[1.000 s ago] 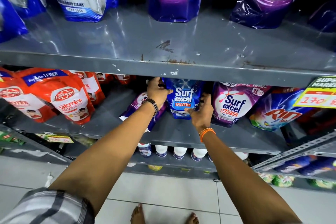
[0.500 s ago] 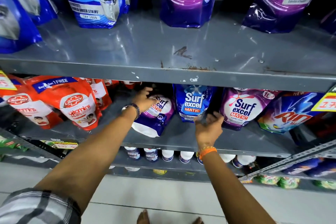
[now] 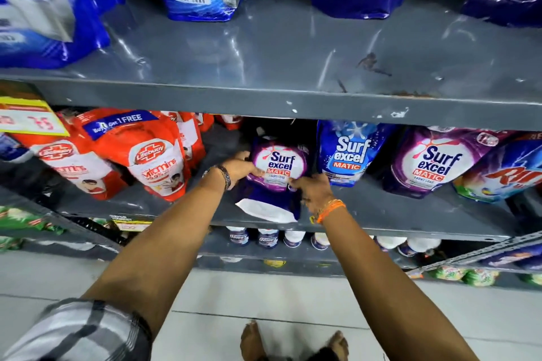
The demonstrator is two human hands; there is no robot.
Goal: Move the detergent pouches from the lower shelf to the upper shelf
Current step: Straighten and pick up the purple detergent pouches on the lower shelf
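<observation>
Both hands, left hand (image 3: 239,168) and right hand (image 3: 312,189), grip purple pouch (image 3: 278,173) beside blue pouch (image 3: 349,152).

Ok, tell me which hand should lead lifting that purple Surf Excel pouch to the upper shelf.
Probably the left hand: it grips the purple Surf Excel pouch along its side near the label. The right hand only pinches the lower right edge, so it suits steadying.
</observation>
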